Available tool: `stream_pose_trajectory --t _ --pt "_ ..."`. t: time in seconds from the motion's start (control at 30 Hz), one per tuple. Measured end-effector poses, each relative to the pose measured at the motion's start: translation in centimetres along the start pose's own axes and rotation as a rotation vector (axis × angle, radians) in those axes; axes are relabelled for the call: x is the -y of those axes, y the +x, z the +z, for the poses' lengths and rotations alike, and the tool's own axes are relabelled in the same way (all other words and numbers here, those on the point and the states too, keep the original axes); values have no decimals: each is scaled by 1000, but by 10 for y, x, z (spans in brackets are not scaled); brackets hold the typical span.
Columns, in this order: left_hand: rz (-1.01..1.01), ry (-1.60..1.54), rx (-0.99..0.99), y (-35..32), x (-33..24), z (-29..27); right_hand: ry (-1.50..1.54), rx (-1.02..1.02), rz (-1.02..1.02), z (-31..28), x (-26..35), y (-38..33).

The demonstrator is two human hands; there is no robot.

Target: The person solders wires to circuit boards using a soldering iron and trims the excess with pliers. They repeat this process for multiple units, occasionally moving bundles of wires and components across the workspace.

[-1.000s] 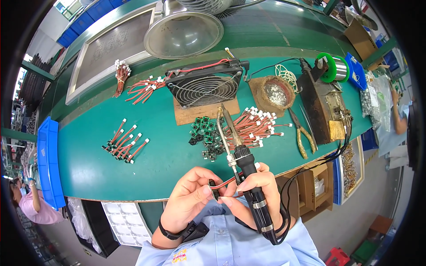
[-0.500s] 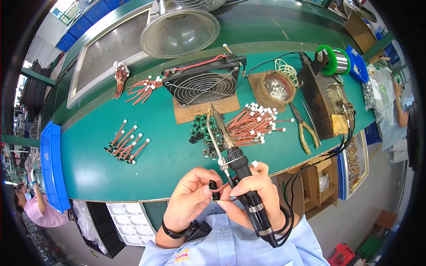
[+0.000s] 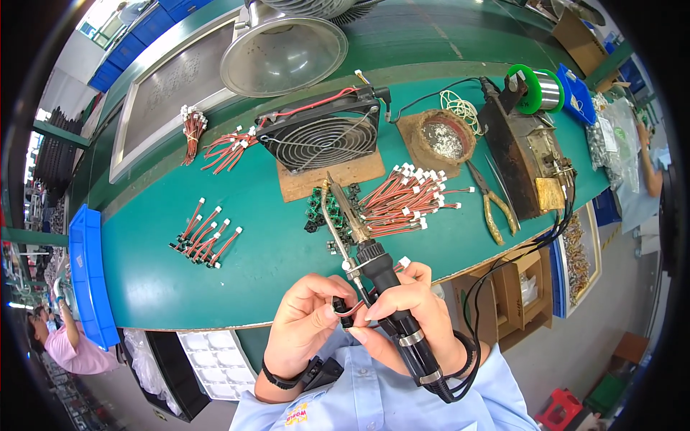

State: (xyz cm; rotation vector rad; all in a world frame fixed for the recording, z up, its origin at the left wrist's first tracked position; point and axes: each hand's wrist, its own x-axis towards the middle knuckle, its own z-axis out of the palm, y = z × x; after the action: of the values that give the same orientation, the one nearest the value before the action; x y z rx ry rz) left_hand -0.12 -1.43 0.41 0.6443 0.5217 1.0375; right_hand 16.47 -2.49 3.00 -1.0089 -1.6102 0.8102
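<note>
My left hand (image 3: 302, 323) pinches a small black circuit board (image 3: 341, 307) between thumb and fingertips. My right hand (image 3: 417, 309) is wrapped round a black-handled soldering iron (image 3: 375, 262) that has a metal solder-feed tube along its side. The iron's tip points away from me, over the green boards. Between the same right fingers passes a short red-and-black wire lead (image 3: 353, 311), its white connector (image 3: 404, 262) sticking out above. The lead's near end meets the board at my left fingertips; whether it is joined there I cannot tell.
Ahead lie small green circuit boards (image 3: 320, 208) and a pile of wire leads (image 3: 406, 197). Several wired boards (image 3: 205, 241) lie left. Behind stand a fan (image 3: 323, 136) and a round solder-scrap dish (image 3: 447, 140). Pliers (image 3: 494, 208) and a solder spool (image 3: 535, 90) are right.
The view has shifted slightly. The iron's tip has swung a little to the left. Both hands keep their hold, with the board and lead close together.
</note>
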Motion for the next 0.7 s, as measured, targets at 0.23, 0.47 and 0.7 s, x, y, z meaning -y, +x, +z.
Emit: stream_pose_trajectory --t 0.23,0.47,0.7 --pt "29 100 -13 -1 -5 0 28 50 20 -3 1 3" --pt "111 223 -11 -1 -6 -2 52 86 64 -5 -1 3" --pt "116 237 -1 -2 -6 -3 62 87 71 -5 -3 3"
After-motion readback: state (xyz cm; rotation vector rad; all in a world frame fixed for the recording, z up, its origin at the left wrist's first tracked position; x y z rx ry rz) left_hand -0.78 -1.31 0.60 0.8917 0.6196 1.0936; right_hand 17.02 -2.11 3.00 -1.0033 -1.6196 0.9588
